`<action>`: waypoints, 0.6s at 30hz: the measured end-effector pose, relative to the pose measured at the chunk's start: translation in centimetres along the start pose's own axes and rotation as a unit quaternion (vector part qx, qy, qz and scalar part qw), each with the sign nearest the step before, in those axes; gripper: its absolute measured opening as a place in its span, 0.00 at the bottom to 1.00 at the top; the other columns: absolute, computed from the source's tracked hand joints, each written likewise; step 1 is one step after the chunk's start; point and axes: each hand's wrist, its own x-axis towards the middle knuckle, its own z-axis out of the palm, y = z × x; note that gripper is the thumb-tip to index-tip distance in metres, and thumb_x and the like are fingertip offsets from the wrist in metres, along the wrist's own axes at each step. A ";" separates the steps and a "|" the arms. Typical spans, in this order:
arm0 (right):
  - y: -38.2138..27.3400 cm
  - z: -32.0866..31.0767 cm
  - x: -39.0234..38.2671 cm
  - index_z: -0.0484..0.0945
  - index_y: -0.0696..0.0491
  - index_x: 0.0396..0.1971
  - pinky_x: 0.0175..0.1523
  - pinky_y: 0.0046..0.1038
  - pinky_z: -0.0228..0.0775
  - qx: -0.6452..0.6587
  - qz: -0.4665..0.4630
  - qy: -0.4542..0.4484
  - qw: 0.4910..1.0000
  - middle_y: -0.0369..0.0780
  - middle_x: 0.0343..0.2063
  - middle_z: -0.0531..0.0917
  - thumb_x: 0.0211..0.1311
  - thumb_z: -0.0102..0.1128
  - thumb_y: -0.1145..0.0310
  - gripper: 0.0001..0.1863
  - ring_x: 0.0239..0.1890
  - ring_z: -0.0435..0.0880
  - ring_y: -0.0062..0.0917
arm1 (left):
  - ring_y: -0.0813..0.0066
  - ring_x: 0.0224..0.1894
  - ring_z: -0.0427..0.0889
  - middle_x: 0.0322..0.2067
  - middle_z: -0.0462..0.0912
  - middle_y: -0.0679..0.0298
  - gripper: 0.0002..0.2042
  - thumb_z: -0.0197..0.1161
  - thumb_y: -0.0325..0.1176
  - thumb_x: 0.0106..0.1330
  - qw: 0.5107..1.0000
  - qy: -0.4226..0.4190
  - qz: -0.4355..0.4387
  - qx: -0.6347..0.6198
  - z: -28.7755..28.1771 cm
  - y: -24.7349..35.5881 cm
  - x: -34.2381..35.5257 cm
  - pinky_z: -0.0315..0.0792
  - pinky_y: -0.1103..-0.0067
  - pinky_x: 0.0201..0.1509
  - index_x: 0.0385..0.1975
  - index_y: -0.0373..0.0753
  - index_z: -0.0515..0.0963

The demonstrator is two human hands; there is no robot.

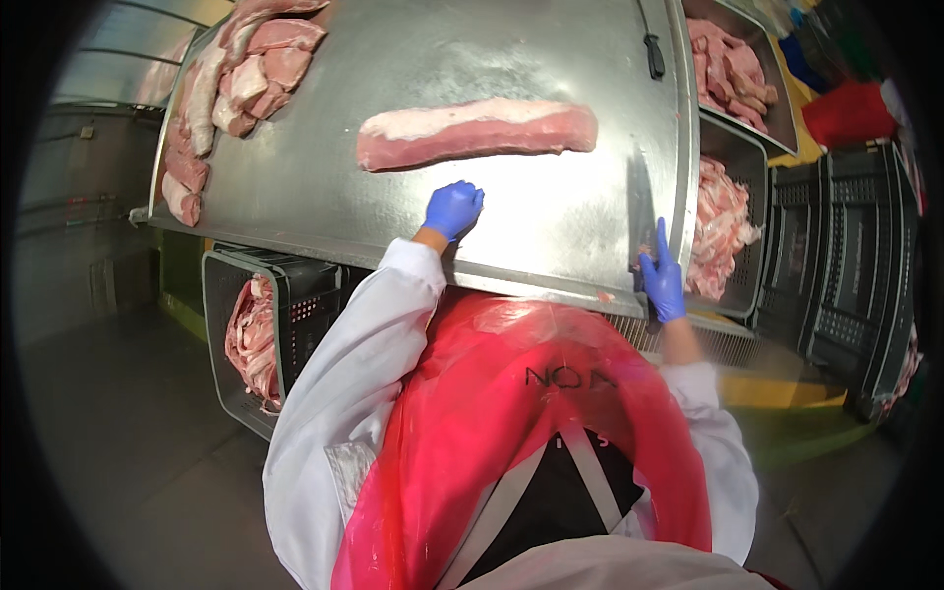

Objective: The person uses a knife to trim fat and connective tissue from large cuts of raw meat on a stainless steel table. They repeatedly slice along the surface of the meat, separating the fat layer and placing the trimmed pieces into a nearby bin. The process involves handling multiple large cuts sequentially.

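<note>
A long slab of pork loin (pixel 477 136) lies across the steel table (pixel 324 187), pale fat along its far side and pink meat along the near side. Just in front of it, my left hand (pixel 454 209) in a blue glove is closed in a fist, apart from the meat; nothing shows in it. At the table's right near edge is my right hand (pixel 664 283), also gloved in blue, its index finger stretched forward. It seems closed on a long knife whose broad blade (pixel 640 202) points away from me; the handle is mostly hidden by the hand.
Several pork pieces (pixel 265 74) are piled at the table's far left. A second, black-handled knife (pixel 654 57) lies far right. Crates of trimmings stand left (pixel 211 315) and right (pixel 755 211), with a tray (pixel 782 113) of meat strips beyond. Black crates (pixel 831 256) are stacked at right.
</note>
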 end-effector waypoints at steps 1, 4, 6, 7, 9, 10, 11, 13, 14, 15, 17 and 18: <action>-0.7 1.3 1.4 0.50 0.38 0.77 0.35 0.28 0.76 0.006 -0.019 -0.002 1.000 0.40 0.21 0.81 0.69 0.55 0.69 0.39 0.23 0.80 0.20 | 0.48 0.32 0.82 0.28 0.81 0.50 0.15 0.56 0.42 0.69 1.000 0.009 0.005 0.020 -0.9 -2.1 -1.6 0.77 0.58 0.39 0.28 0.37 0.80; -6.9 5.4 5.1 0.50 0.37 0.77 0.30 0.27 0.77 0.115 -0.005 -0.094 0.989 0.38 0.23 0.82 0.71 0.56 0.67 0.38 0.22 0.80 0.20 | 0.47 0.36 0.83 0.31 0.82 0.51 0.15 0.59 0.44 0.67 0.987 0.016 -0.160 0.022 -1.6 -9.1 -9.2 0.77 0.59 0.41 0.27 0.38 0.80; -8.4 7.3 7.2 0.51 0.38 0.77 0.30 0.28 0.76 0.133 -0.013 -0.120 0.984 0.38 0.21 0.82 0.71 0.56 0.67 0.38 0.22 0.79 0.19 | 0.47 0.38 0.82 0.32 0.81 0.50 0.15 0.63 0.44 0.66 0.988 0.036 -0.149 -0.010 -2.4 -9.9 -11.1 0.77 0.58 0.41 0.28 0.37 0.79; -9.3 7.9 8.1 0.51 0.39 0.77 0.32 0.30 0.77 0.095 -0.045 -0.116 0.988 0.42 0.22 0.83 0.71 0.57 0.65 0.38 0.23 0.82 0.23 | 0.47 0.39 0.82 0.33 0.80 0.50 0.15 0.64 0.45 0.65 0.991 0.050 -0.124 -0.031 -2.9 -9.7 -11.6 0.77 0.58 0.42 0.29 0.36 0.79; -10.3 9.8 10.2 0.51 0.39 0.77 0.36 0.32 0.77 0.049 -0.105 -0.103 0.988 0.47 0.24 0.85 0.70 0.58 0.62 0.39 0.25 0.85 0.28 | 0.46 0.41 0.81 0.36 0.79 0.48 0.15 0.65 0.44 0.64 0.988 0.003 -0.157 -0.013 -3.9 -8.0 -11.4 0.77 0.57 0.43 0.32 0.35 0.78; -10.4 10.8 11.3 0.51 0.39 0.77 0.37 0.33 0.77 0.037 -0.124 -0.098 0.987 0.48 0.25 0.85 0.70 0.58 0.61 0.39 0.26 0.86 0.30 | 0.46 0.41 0.81 0.37 0.79 0.48 0.15 0.65 0.43 0.64 0.988 -0.010 -0.153 -0.018 -3.9 -8.0 -11.3 0.77 0.57 0.43 0.34 0.36 0.78; -10.9 11.6 12.3 0.51 0.39 0.77 0.38 0.33 0.78 0.025 -0.142 -0.099 0.985 0.49 0.26 0.86 0.70 0.58 0.60 0.39 0.27 0.86 0.31 | 0.46 0.41 0.81 0.38 0.79 0.47 0.15 0.65 0.43 0.64 0.987 -0.026 -0.154 -0.025 -3.6 -8.0 -11.6 0.77 0.56 0.44 0.35 0.36 0.78; -13.4 13.0 12.9 0.51 0.39 0.77 0.36 0.33 0.77 0.042 -0.117 -0.125 0.984 0.48 0.25 0.85 0.69 0.58 0.62 0.39 0.25 0.86 0.30 | 0.45 0.41 0.81 0.38 0.79 0.47 0.13 0.64 0.41 0.65 0.993 -0.060 -0.098 -0.029 -2.7 -8.2 -13.3 0.78 0.57 0.44 0.37 0.36 0.78; -14.1 13.5 13.3 0.51 0.39 0.77 0.35 0.33 0.77 0.048 -0.108 -0.124 0.985 0.47 0.25 0.85 0.69 0.58 0.62 0.40 0.25 0.86 0.30 | 0.45 0.40 0.81 0.37 0.79 0.46 0.13 0.63 0.41 0.65 0.992 -0.079 -0.087 -0.040 -2.4 -8.1 -13.7 0.77 0.57 0.45 0.36 0.36 0.79; -14.3 14.0 13.1 0.50 0.39 0.77 0.35 0.33 0.77 0.055 -0.092 -0.124 0.986 0.47 0.24 0.85 0.69 0.58 0.63 0.40 0.25 0.85 0.29 | 0.44 0.40 0.81 0.36 0.80 0.46 0.13 0.63 0.41 0.65 0.990 -0.106 -0.075 -0.053 -2.7 -7.7 -14.2 0.76 0.57 0.46 0.36 0.35 0.79; -14.3 15.0 13.3 0.51 0.39 0.77 0.34 0.31 0.77 0.064 -0.100 -0.116 0.986 0.45 0.24 0.85 0.69 0.58 0.62 0.39 0.23 0.85 0.27 | 0.44 0.39 0.82 0.36 0.81 0.46 0.13 0.62 0.41 0.65 0.984 -0.128 -0.097 -0.075 -3.6 -7.7 -14.1 0.76 0.57 0.46 0.36 0.36 0.80; -14.4 15.4 13.2 0.51 0.39 0.77 0.34 0.30 0.78 0.064 -0.088 -0.114 0.987 0.45 0.24 0.85 0.69 0.58 0.62 0.39 0.23 0.85 0.26 | 0.45 0.39 0.83 0.36 0.82 0.46 0.13 0.62 0.42 0.65 0.980 -0.141 -0.108 -0.086 -4.1 -7.8 -14.2 0.76 0.57 0.46 0.37 0.36 0.80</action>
